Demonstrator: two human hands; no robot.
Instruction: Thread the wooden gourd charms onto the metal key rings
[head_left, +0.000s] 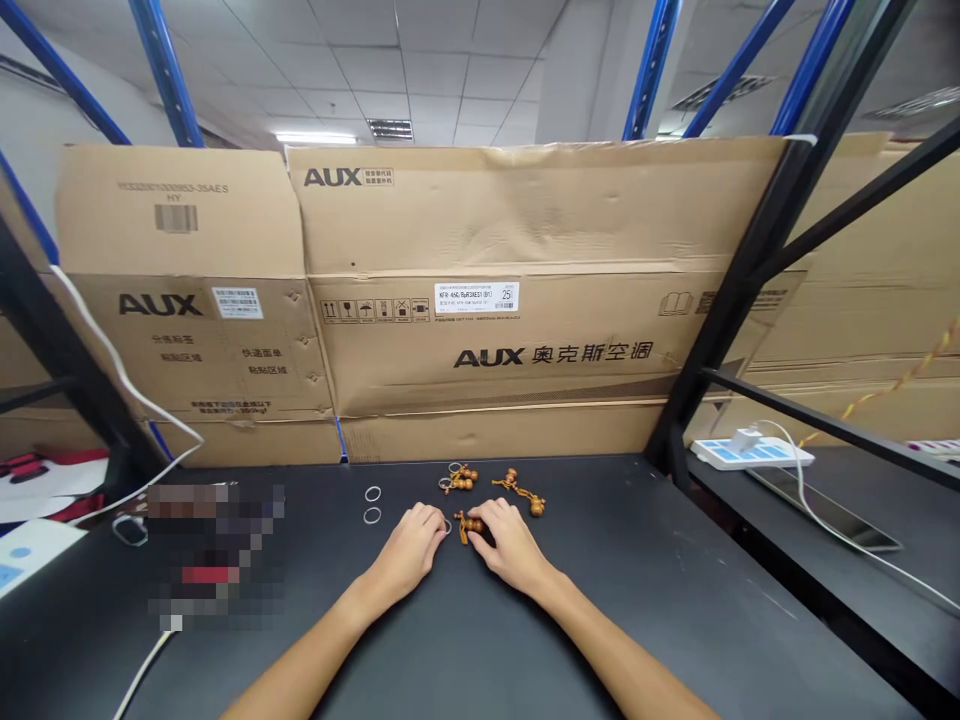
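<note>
In the head view, we look down on our left hand (409, 552) and right hand (511, 547), both palm down on a black tabletop (622, 590). The left grip curls loosely, its fingertips (433, 518) just beside a small metal split ring (447, 527). The right grip curls too, its fingertips (481, 517) touching a wooden gourd keychain (469, 525) that lies between the hands. We cannot tell whether either grip has hold of anything. At 12 o'clock from the hands lies a second wooden gourd keychain (459, 480), and at 1 o'clock a third (519, 490). Two more split rings (373, 493) sit at 10 o'clock. Flattened AUX cardboard cartons (480, 340) stand behind the tabletop, and a white power strip (750, 452) sits at 2 o'clock on a separate dark surface (817, 510).
</note>
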